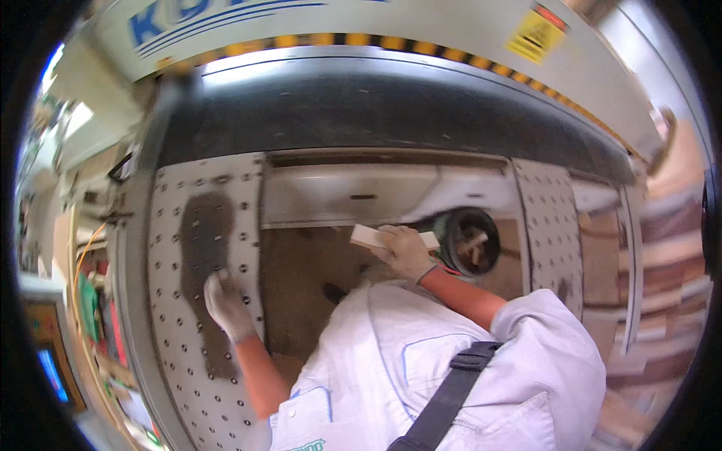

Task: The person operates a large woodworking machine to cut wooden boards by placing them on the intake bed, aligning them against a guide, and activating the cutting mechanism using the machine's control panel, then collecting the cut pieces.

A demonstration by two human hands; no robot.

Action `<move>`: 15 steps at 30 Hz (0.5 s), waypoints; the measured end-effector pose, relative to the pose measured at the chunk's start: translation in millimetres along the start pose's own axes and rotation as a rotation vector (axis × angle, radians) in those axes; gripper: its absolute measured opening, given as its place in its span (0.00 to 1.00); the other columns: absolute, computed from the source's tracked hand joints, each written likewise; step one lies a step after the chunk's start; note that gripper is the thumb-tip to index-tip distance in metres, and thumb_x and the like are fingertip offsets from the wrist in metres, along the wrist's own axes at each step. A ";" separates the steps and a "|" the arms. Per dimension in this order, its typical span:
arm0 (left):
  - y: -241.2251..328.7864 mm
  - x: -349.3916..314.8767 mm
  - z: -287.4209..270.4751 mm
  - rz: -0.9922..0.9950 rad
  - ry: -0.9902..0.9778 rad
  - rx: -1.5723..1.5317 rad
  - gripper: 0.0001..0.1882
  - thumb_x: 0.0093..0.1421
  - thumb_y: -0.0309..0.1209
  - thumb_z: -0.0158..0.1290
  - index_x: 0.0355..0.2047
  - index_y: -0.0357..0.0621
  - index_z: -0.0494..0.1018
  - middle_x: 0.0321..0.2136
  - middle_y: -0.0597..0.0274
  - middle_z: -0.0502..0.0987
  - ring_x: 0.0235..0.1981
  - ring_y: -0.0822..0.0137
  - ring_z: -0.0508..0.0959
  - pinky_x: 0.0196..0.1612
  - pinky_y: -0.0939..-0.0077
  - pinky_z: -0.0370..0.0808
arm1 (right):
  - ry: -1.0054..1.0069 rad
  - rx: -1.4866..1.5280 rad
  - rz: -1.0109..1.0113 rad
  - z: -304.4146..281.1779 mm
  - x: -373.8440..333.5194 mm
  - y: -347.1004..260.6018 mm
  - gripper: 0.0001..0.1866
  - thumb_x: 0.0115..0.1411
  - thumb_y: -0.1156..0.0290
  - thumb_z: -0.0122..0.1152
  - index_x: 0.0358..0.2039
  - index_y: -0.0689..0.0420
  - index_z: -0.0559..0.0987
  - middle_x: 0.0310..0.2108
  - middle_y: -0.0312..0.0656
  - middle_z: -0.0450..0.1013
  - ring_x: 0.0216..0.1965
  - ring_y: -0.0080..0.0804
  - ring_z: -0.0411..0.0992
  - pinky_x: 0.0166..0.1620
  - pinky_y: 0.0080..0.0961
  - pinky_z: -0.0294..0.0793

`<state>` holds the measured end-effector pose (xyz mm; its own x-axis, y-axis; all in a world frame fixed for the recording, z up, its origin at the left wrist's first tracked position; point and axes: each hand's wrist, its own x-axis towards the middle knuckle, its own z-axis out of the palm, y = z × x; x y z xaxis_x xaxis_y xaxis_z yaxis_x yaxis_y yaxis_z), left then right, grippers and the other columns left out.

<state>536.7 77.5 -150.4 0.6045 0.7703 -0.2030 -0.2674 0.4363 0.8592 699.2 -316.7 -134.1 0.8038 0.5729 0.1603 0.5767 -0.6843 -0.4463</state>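
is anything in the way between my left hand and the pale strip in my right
Nothing visible stands between them. From your left hand, the way crosses the edge of the dotted panel and an open gap to the pale strip, whose left end sticks out; your right hand covers its middle.

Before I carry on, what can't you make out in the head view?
- Pale wooden block: its middle, head view, hidden by the right hand.
- Left hand: whether its fingertips touch the dotted table panel, head view, blurred.
- Black bucket: its bottom, head view, covered by wood scraps.
- Stacked boards at right: their count, head view, blurred.
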 end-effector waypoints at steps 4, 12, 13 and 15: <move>-55.2 -138.4 9.7 -0.073 -0.088 0.208 0.11 0.67 0.36 0.55 0.40 0.41 0.75 0.36 0.58 0.79 0.33 0.65 0.77 0.37 0.68 0.76 | 0.306 -0.082 0.095 -25.8 -82.1 65.5 0.19 0.62 0.55 0.64 0.42 0.59 0.81 0.42 0.54 0.78 0.44 0.57 0.75 0.48 0.51 0.72; -55.9 -260.7 -15.3 -0.236 0.115 0.337 0.12 0.65 0.33 0.54 0.41 0.36 0.77 0.36 0.52 0.81 0.33 0.60 0.82 0.39 0.65 0.80 | 0.192 0.014 0.804 -84.4 -139.4 114.0 0.30 0.64 0.49 0.62 0.58 0.58 0.79 0.64 0.53 0.69 0.67 0.52 0.64 0.68 0.45 0.63; -45.7 -273.2 -16.3 -0.188 0.152 0.367 0.12 0.65 0.32 0.54 0.41 0.35 0.77 0.36 0.51 0.82 0.34 0.59 0.83 0.39 0.65 0.80 | 0.106 0.008 0.713 -84.1 -142.8 103.2 0.27 0.66 0.54 0.60 0.59 0.59 0.78 0.64 0.52 0.70 0.66 0.50 0.65 0.68 0.44 0.62; -35.2 -304.4 -0.6 -0.128 -0.047 0.858 0.09 0.61 0.31 0.56 0.36 0.39 0.79 0.32 0.52 0.81 0.32 0.60 0.82 0.37 0.63 0.80 | -0.034 0.038 0.559 -85.9 -162.7 98.2 0.22 0.71 0.64 0.56 0.61 0.60 0.76 0.63 0.50 0.71 0.65 0.47 0.67 0.69 0.41 0.62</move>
<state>361.7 -172.1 -119.0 0.6263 0.7112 -0.3192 0.4517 0.0026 0.8921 637.6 -515.9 -128.3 0.9801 0.1424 -0.1381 0.0581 -0.8718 -0.4863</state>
